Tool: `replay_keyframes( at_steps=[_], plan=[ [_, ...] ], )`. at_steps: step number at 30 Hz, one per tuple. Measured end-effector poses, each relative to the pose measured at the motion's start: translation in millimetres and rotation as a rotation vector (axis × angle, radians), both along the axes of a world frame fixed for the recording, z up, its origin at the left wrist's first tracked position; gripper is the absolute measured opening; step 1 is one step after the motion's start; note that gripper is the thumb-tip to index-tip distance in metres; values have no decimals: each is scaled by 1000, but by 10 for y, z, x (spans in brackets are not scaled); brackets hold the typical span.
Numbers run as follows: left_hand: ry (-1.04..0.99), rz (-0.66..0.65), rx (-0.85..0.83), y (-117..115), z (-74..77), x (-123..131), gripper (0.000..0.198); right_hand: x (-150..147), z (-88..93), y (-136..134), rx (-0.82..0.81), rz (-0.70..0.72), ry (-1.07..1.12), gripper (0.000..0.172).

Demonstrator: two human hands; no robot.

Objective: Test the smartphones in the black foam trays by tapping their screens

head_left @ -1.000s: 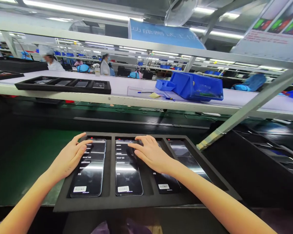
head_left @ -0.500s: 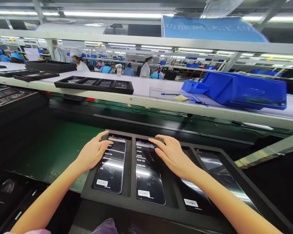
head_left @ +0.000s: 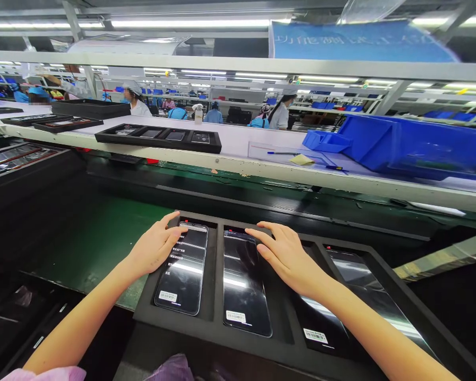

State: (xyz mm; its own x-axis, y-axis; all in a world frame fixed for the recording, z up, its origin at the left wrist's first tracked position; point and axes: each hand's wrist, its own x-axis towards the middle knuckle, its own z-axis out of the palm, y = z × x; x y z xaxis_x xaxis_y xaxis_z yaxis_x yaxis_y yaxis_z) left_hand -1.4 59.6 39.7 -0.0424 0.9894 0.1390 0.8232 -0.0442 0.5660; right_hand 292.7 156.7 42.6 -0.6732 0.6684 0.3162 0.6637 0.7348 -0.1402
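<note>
A black foam tray (head_left: 208,330) in front of me holds several smartphones lying face up in slots. My left hand (head_left: 154,248) rests open on the upper left edge of the leftmost phone (head_left: 182,272), whose screen shows a text menu. My right hand (head_left: 287,256) lies flat with fingers spread over the third phone (head_left: 315,323), its fingertips reaching the upper right edge of the second phone (head_left: 244,283), whose screen is dark. A fourth phone (head_left: 365,288) lies at the tray's right end.
The tray sits at the edge of a green conveyor belt (head_left: 91,243). A white shelf (head_left: 238,143) behind carries more black trays (head_left: 158,138), blue bins (head_left: 404,145), a pen and a yellow note. Other workers stand far behind the shelf. A metal strut (head_left: 444,259) slants at right.
The second phone's text menu has gone dark. Both hands stay almost still on the phones; the camera view has shifted left since a second ago.
</note>
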Motion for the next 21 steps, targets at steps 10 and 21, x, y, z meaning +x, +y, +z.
replay_keyframes(
  at_steps=[10, 21],
  plan=[
    [-331, 174, 19, 20, -104, 10, 45, -33, -2, -95, 1, 63, -23, 45],
    [-682, 340, -105, 180, -81, 83, 74, -68, -41, -139, 34, 96, -30, 45]
  ],
)
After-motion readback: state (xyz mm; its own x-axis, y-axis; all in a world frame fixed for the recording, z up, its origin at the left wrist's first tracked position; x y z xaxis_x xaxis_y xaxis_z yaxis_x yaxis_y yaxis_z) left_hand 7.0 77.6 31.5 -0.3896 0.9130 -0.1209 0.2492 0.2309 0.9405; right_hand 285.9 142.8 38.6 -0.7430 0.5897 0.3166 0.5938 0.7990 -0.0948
